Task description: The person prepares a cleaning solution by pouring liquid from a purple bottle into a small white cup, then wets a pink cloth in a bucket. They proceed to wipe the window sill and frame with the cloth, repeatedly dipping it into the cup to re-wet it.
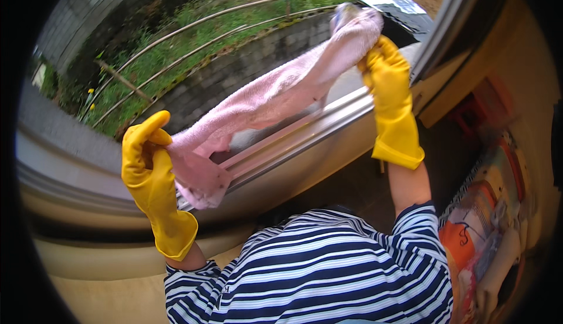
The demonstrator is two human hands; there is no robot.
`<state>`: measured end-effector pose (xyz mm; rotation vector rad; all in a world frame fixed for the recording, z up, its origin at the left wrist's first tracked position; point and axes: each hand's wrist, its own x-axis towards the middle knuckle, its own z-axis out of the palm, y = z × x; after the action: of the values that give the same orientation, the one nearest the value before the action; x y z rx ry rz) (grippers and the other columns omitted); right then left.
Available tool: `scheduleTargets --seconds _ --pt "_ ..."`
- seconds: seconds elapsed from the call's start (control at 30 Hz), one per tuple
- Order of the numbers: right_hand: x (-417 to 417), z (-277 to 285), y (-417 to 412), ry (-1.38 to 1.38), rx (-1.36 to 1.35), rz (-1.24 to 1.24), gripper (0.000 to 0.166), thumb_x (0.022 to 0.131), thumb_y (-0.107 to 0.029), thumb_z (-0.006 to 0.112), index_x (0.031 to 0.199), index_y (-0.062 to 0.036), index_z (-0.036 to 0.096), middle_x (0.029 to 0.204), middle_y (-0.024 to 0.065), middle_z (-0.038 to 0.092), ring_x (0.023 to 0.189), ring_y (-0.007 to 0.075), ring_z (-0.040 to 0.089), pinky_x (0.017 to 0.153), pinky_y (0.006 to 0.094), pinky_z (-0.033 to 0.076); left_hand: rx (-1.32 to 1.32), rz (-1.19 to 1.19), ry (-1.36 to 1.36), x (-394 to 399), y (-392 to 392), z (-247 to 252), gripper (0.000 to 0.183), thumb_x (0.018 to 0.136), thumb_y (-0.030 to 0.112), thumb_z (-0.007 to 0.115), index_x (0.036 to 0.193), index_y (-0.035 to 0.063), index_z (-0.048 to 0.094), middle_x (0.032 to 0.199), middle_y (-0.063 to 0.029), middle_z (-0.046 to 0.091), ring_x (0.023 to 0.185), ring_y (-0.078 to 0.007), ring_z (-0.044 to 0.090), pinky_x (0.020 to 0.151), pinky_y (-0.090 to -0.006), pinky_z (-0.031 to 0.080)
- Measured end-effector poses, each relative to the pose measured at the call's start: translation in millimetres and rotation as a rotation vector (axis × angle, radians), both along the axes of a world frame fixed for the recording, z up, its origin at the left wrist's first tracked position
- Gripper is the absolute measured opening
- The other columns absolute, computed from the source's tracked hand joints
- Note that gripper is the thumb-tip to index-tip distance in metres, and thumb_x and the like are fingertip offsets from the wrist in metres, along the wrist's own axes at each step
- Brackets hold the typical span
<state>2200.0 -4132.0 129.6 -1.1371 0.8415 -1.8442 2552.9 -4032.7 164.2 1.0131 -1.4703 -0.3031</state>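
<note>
A pink terry cloth (272, 90) stretches slantwise between my two hands, above the metal track of a sliding window (303, 126). My left hand (147, 148), in a yellow rubber glove, pinches the cloth's lower left end between thumb and fingers. A loose corner of it hangs down over the track. Higher up on the right, my right hand (387, 66) wears a matching glove and grips the other end. Part of the cloth bunches up beyond that hand, with a patterned patch on it. Small dark spots mark the fabric.
Outside the window run bamboo rails (202, 22) above a block wall (264, 62), with grass behind. At the upper right is a dark object with a shiny sheet (393, 5). Indoors on the right are a red plastic stool (479, 104) and a pile of bags and fabrics (479, 218).
</note>
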Motion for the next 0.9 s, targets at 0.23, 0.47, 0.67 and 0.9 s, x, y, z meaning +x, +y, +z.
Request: scheduleTargets --seconds 0.23,0.47,0.67,0.9 --pt "-123 -5 35 0.395 0.224 -0.330 0.018 0.097 -0.013 0.061 0.111 -0.0067 0.070 0.067 -0.0007 0.061 0.045 0.0011 0.042 0.041 0.0190 0.029 0.214 -0.213 -0.170 -23 -8 -23 0.042 0.073 -0.020 0.043 0.098 0.0003 0.070 0.079 -0.0029 0.051 0.070 -0.0104 0.050 0.064 -0.0216 0.038" --pt "-166 -30 66 1.722 0.970 -0.617 0.021 0.091 -0.020 0.060 0.107 -0.0120 0.071 0.091 0.0138 0.072 0.087 0.0299 0.070 0.078 0.0386 0.054 0.310 -0.341 -0.656 -66 -35 -47 0.039 0.084 0.003 0.063 0.123 0.0081 0.065 0.124 -0.0144 0.063 0.112 -0.0314 0.060 0.093 -0.0356 0.048" --pt "-121 -8 74 1.263 0.642 -0.627 0.023 0.091 -0.022 0.061 0.109 -0.0125 0.071 0.103 0.0145 0.071 0.097 0.0346 0.067 0.083 0.0390 0.052 0.187 -0.085 -0.856 -140 -82 -123 0.039 0.085 0.022 0.071 0.121 0.0089 0.066 0.122 -0.0186 0.063 0.112 -0.0376 0.059 0.096 -0.0405 0.047" --pt "-110 -73 156 0.743 0.647 -0.654 0.020 0.093 -0.012 0.061 0.108 -0.0040 0.070 0.079 0.0026 0.065 0.065 0.0086 0.060 0.058 0.0245 0.048 0.347 -0.360 -0.783 -145 -115 -135 0.019 0.082 0.017 0.071 0.096 0.0041 0.071 0.098 -0.0194 0.066 0.094 -0.0390 0.063 0.082 -0.0452 0.050"
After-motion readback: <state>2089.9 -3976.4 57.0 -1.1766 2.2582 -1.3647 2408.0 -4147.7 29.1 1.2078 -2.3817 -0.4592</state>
